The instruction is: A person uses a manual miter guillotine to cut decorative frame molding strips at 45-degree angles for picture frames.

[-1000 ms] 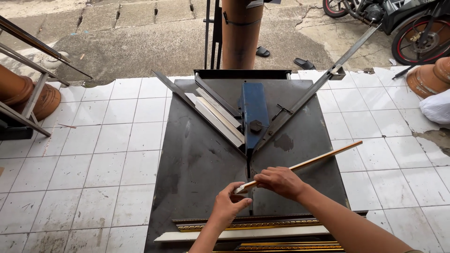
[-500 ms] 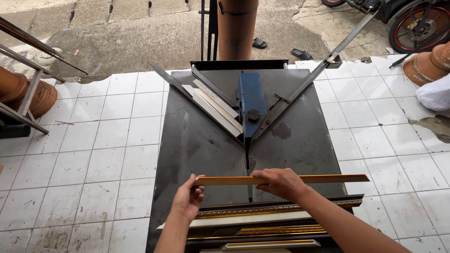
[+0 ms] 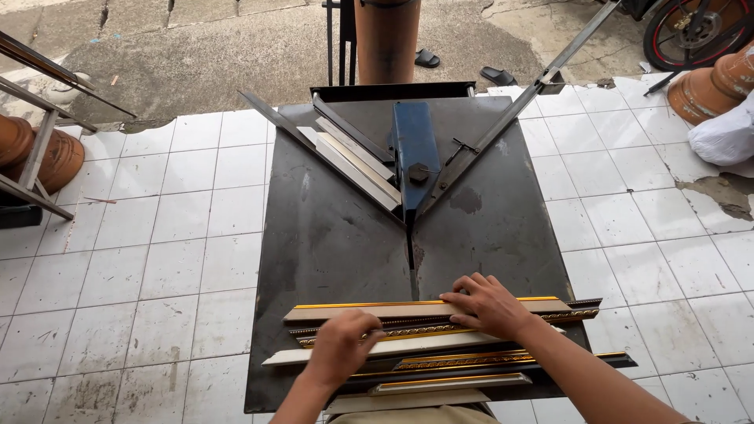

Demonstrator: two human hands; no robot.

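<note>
Now that the gold-edged moulding strip has come down from your grip onto the stack of frame mouldings just below the blue blade guard, your right hand presses flat on it, fingers spread, gripping nothing; your left hand rests loosely curled on the stack.

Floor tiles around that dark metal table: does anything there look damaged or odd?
Yes. The white floor tiles are broken away at the right edge, leaving a bare grey patch, and the far row ends raggedly against rough concrete. On the dark metal table, nothing looks askew.
</note>
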